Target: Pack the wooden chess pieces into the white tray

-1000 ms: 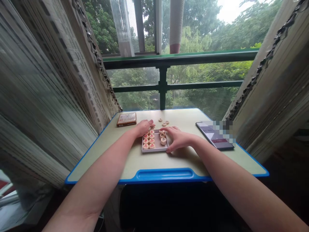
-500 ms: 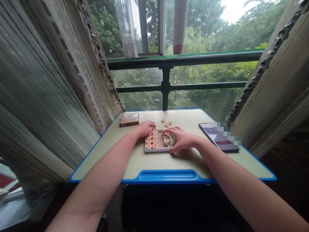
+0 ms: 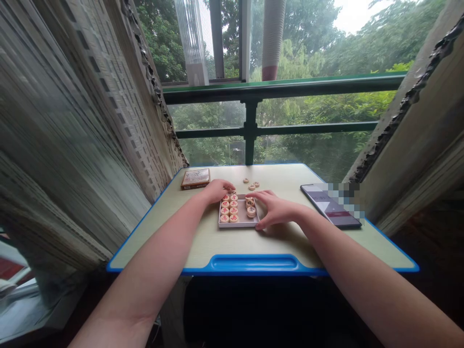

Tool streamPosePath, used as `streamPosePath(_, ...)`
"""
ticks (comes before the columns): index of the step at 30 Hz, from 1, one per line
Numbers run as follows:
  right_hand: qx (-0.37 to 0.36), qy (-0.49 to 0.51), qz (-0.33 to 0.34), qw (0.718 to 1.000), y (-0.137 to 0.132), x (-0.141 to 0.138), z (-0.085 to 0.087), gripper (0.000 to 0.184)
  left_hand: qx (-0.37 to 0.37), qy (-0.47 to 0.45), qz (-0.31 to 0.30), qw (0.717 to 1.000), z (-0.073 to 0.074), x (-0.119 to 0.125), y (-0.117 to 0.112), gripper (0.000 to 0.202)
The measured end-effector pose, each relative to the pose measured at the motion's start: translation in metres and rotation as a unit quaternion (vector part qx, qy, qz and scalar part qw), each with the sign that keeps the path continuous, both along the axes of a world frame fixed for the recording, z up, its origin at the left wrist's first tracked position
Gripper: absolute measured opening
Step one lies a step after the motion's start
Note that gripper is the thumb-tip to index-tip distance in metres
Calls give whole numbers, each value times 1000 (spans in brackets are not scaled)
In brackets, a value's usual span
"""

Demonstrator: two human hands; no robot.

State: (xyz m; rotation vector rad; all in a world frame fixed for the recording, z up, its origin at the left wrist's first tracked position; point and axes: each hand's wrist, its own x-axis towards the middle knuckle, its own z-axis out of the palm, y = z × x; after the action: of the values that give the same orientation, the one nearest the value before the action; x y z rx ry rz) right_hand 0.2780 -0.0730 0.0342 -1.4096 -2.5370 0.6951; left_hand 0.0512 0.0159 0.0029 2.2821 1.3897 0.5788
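A shallow grey tray (image 3: 239,223) lies on the small table (image 3: 203,241) and holds several round wooden chess pieces (image 3: 229,211) in rows. My left hand (image 3: 216,189) rests at the tray's far left corner, fingers curled over the pieces there. My right hand (image 3: 275,209) grips the tray's right side, thumb at the near corner and fingers spread over the pieces by the right edge. Three loose pieces (image 3: 251,185) lie on the table beyond the tray.
A brown box lid (image 3: 195,178) lies at the table's far left corner. A dark phone (image 3: 329,205) lies at the right. A blue recessed handle (image 3: 255,263) runs along the near edge. Curtains hang on both sides, and a green window railing (image 3: 275,88) stands behind.
Both hands stay on the tray with hardly any movement. The view has shifted slightly, so everything sits a little further right in the picture.
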Motion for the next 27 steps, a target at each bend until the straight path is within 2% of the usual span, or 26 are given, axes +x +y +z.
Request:
streamPosePath(12, -2, 0, 0, 1000, 3, 2, -3, 98, 4, -23, 41, 999, -3, -2, 5, 24)
streamPosePath(17, 4, -6, 2, 1000, 4, 3, -4, 98, 5, -32, 38, 999, -3, -3, 7, 23)
streamPosePath(22, 1, -10, 0, 1000, 3, 2, -4, 100, -3, -22, 23, 999, -2, -5, 6, 32)
streamPosePath(27, -3, -3, 0, 1000, 5, 3, -5, 104, -37, -57, 31, 997, -1, -7, 6, 37)
